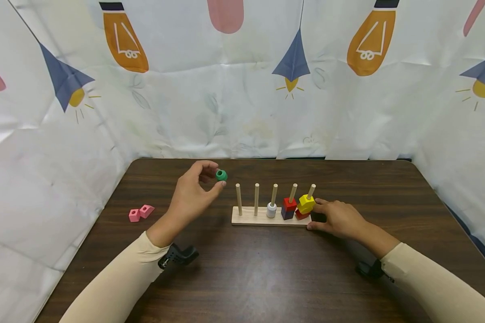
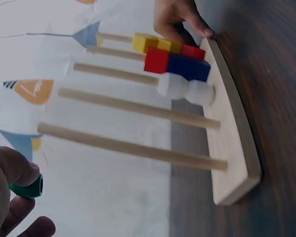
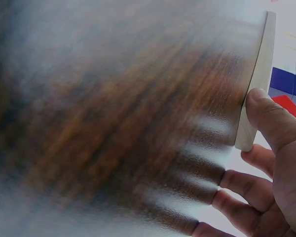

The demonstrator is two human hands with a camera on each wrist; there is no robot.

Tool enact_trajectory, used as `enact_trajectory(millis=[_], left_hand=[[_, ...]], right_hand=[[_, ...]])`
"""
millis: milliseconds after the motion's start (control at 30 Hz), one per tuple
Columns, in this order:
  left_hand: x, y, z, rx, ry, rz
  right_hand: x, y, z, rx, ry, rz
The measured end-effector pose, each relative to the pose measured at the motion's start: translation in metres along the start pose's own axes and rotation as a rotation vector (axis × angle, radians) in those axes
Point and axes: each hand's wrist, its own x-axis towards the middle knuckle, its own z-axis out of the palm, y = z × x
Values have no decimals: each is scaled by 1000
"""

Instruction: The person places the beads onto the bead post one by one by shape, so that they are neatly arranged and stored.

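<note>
My left hand (image 1: 194, 190) pinches a green bead (image 1: 221, 175) between thumb and fingers, its hole showing. It hovers left of a wooden peg board (image 1: 248, 221) with several upright pegs. The two leftmost pegs are bare. White beads (image 2: 185, 89) sit on the middle one. A red block (image 1: 289, 204) tops a dark blue block (image 1: 288, 214) on the following peg, and the rightmost carries yellow pieces (image 1: 306, 204) above a red one (image 1: 302, 215). My right hand (image 1: 339, 219) grips the board's right end, thumb (image 3: 266, 111) against its front edge and fingers around behind.
Two pink blocks (image 1: 140, 213) with holes lie on the left part of the dark wooden table (image 1: 250, 278). A white printed cloth (image 1: 234, 112) hangs behind the table and along both sides. Each wrist wears a black strap-on camera.
</note>
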Motion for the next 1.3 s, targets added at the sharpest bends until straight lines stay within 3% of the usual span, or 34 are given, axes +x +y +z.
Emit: enact_trajectory(millis=[300,667,1300], left_hand=[[7,22,4,-56,13,78],[10,42,23,-108,-23,151],[14,68,55,-133,-103,129]], right_hand=[[0,1,0,5,0,0],[1,2,1,3,-5,1],[1,2,1,8,-3,-1]])
